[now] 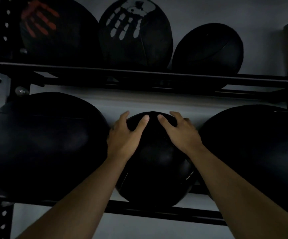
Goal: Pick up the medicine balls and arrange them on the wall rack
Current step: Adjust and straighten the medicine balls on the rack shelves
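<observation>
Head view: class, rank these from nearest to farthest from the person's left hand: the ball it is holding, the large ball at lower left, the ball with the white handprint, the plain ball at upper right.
From the left hand:
1. Held ball, centre, under the hand.
2. Large ball, lower left, beside it.
3. White-handprint ball, upper shelf, middle.
4. Plain ball, upper shelf, right.

Dim room, pale wall, black metal framing

Wall [217,12]: plain, pale grey, fills the frame behind everything; unlit, bluish cast. Upright post [1,28]: black metal with a column of holes, far left edge, upper to lower frame. Bolt heads [21,91]: silver, left of centre. Light: low throughout, no lamp or window in view.
</observation>
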